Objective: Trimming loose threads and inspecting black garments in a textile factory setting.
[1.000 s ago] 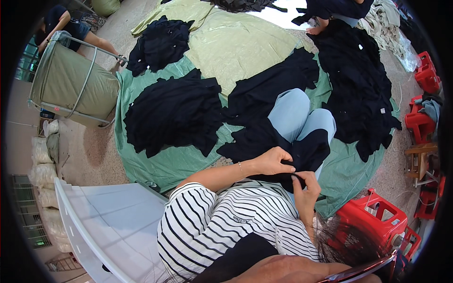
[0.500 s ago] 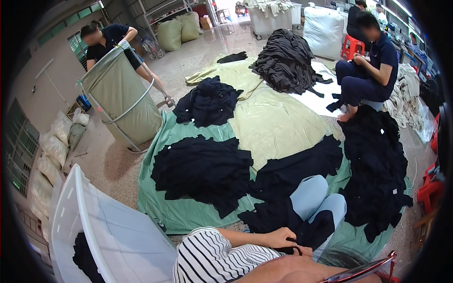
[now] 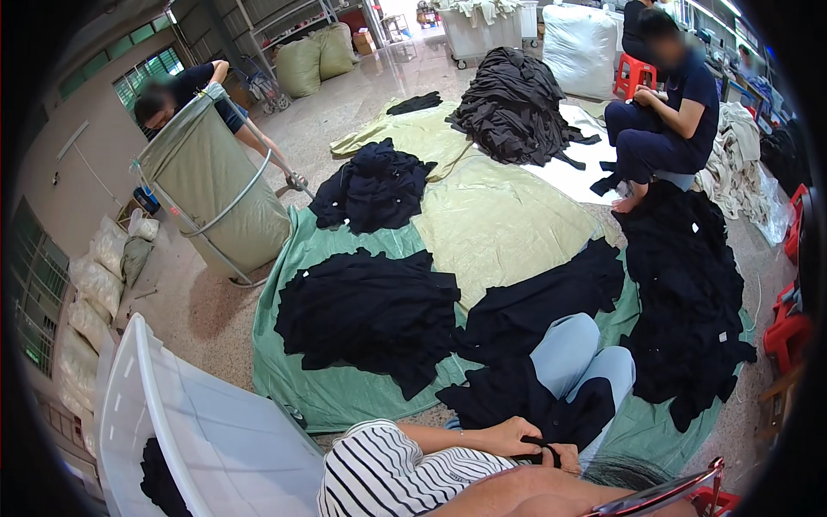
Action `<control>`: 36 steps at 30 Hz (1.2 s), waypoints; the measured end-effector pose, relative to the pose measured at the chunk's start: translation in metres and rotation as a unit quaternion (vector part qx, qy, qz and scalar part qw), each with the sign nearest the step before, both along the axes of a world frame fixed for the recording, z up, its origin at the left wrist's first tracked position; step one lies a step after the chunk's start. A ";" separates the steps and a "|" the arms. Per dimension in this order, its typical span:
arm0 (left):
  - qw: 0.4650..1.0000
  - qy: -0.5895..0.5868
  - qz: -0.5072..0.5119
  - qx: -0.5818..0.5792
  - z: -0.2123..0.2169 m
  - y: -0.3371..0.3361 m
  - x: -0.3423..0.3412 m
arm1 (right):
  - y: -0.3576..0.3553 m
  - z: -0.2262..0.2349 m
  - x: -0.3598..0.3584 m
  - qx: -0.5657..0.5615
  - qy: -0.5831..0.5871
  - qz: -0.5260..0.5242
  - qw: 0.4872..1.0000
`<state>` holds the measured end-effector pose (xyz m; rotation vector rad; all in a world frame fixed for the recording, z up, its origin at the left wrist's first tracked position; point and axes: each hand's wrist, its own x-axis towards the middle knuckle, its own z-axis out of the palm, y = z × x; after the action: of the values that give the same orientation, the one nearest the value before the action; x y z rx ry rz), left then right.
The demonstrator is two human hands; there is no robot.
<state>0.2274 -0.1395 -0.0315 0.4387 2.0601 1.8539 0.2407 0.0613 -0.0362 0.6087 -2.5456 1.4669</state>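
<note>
Low in the view, towards five o'clock, a black garment [image 3: 562, 420] lies across the person's lap, over pale blue trousers [image 3: 564, 346]. The left hand [image 3: 514, 436] pinches its edge; the right hand [image 3: 565, 458] — partly hidden by the wearer's body — grips the same cloth just beside it. From the hands, a flat black pile [image 3: 366, 312] spreads over a green sheet [image 3: 280, 379] at ten o'clock, a brown heap [image 3: 515, 105] sits at twelve, a seated co-worker [image 3: 680, 121] at one — and a white bin [image 3: 228, 422] at nine.
</note>
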 end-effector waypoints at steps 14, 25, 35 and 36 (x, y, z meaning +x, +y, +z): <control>0.996 -0.005 0.062 0.062 -0.007 0.010 0.007 | -0.007 0.004 0.009 -0.103 -0.151 -0.101 0.978; 0.987 -0.108 0.085 0.086 0.004 0.010 -0.005 | -0.003 0.009 -0.013 -0.302 -0.369 -0.056 0.877; 0.979 -0.197 -0.049 -0.010 0.036 -0.004 -0.039 | -0.028 0.067 -0.007 0.048 0.109 0.027 0.993; 0.983 -0.180 -0.012 0.041 0.048 0.003 -0.043 | -0.032 0.068 -0.008 0.056 0.111 0.018 0.992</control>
<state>0.1845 -0.1369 0.0163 0.1314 1.7362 1.8501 0.2325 0.0298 0.0315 0.7917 -2.4660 1.1959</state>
